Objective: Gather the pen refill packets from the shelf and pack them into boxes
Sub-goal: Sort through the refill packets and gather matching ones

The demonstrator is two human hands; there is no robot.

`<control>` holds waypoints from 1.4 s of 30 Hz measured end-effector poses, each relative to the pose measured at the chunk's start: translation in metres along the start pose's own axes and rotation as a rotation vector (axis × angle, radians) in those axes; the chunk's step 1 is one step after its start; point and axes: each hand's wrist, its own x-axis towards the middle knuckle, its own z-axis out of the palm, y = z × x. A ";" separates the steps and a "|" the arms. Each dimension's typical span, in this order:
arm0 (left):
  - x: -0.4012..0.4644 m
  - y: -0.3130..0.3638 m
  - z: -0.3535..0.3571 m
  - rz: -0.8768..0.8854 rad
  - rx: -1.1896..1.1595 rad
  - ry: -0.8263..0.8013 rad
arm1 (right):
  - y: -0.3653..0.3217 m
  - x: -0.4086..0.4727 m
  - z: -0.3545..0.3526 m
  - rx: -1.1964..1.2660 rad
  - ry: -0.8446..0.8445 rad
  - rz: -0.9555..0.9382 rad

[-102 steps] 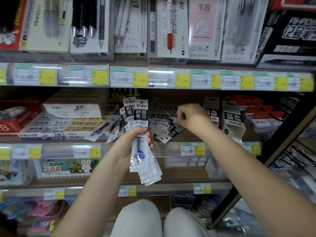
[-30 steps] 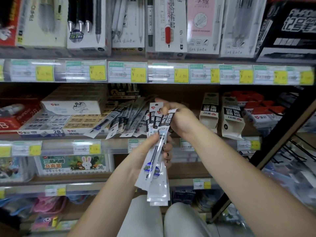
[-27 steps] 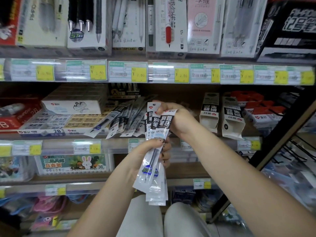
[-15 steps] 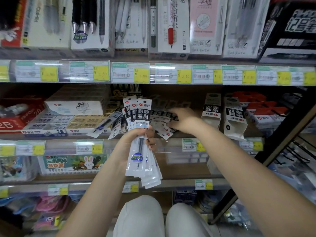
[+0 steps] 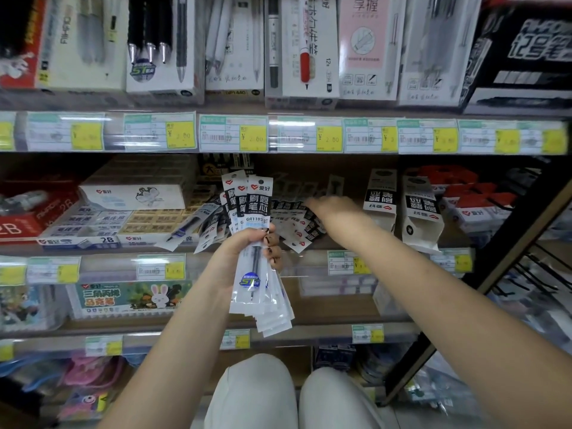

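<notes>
My left hand (image 5: 247, 247) grips a fanned bundle of pen refill packets (image 5: 253, 209), clear sleeves with black and white headers, held upright before the middle shelf. More refill packets (image 5: 297, 224) lie scattered on that shelf. My right hand (image 5: 334, 209) reaches over them, blurred by motion, so its fingers cannot be made out. Two open black and white refill boxes (image 5: 418, 212) stand just right of the pile.
Eraser boxes (image 5: 102, 224) fill the shelf's left side, red packs (image 5: 476, 209) its right. Pen display boxes (image 5: 297, 48) line the shelf above, behind price tags (image 5: 235, 134). A dark slanted rack frame (image 5: 483, 274) stands at the right. My knees (image 5: 297, 394) are below.
My right hand left the bundle and went back to the loose packets on the shelf. My left hand moved the bundle slightly left and up.
</notes>
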 end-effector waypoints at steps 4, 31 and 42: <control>-0.001 -0.001 0.002 0.004 0.013 -0.007 | 0.011 -0.006 -0.004 0.107 0.145 0.002; 0.007 -0.006 0.017 0.317 0.451 0.335 | 0.044 -0.050 -0.057 2.141 0.319 -0.014; 0.040 -0.015 0.021 0.297 0.492 0.445 | 0.036 -0.045 -0.046 2.490 0.199 -0.025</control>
